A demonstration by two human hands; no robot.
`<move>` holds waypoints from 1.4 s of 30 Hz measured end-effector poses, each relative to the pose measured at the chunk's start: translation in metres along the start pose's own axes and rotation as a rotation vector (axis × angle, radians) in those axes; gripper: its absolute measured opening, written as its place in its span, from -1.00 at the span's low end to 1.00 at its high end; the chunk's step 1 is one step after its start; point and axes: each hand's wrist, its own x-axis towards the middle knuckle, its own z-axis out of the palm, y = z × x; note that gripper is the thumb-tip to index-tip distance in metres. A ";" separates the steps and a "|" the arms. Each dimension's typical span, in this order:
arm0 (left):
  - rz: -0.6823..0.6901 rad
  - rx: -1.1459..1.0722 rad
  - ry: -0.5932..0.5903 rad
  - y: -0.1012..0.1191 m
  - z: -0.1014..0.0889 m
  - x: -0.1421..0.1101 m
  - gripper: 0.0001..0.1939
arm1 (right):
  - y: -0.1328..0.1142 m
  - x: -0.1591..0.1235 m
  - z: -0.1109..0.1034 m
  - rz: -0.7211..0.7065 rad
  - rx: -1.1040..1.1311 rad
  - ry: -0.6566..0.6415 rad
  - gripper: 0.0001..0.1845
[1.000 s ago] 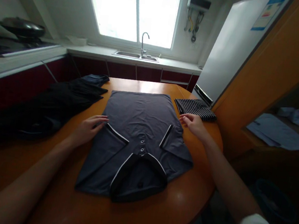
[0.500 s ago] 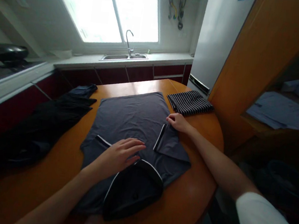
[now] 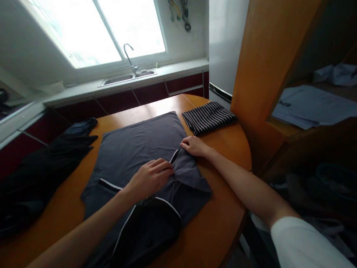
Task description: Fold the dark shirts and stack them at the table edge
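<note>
A dark grey polo shirt (image 3: 138,146) with white-trimmed collar and sleeve cuffs lies flat on the round wooden table (image 3: 216,224), both sleeves folded inward. My left hand (image 3: 149,177) rests on the middle of the shirt, fingers curled and closed on the trimmed edge of the right sleeve. My right hand (image 3: 192,146) is closed on the same sleeve's cuff at the shirt's right side. The black collar (image 3: 150,229) points toward me.
A folded black-and-white striped garment (image 3: 208,117) lies at the table's far right. Dark clothes (image 3: 31,177) are heaped on the left. A wooden cabinet (image 3: 263,66) stands close on the right, with papers (image 3: 313,108) on its shelf. Counter and sink (image 3: 129,74) run under the window.
My left hand crossed from the shirt's left edge to the right sleeve and closed on it. My right hand took hold of the cuff. The view swung to the right.
</note>
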 end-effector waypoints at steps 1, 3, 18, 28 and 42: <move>-0.003 0.001 -0.039 0.000 -0.003 -0.001 -0.79 | -0.001 0.000 0.000 0.001 -0.005 -0.003 -0.75; -0.014 -0.007 -0.104 0.004 -0.007 0.001 -0.81 | -0.002 -0.001 0.000 -0.003 -0.012 0.001 -0.75; -0.127 -0.146 -0.250 0.028 0.049 0.034 -0.33 | 0.026 0.014 0.010 -0.076 0.232 0.036 -0.77; -0.543 -0.172 0.002 -0.037 0.063 0.053 -0.54 | 0.029 0.016 0.010 -0.033 0.354 0.012 -0.70; -0.600 -0.660 0.346 -0.057 0.086 0.070 -0.74 | 0.024 0.010 -0.003 -0.125 0.358 -0.095 -0.71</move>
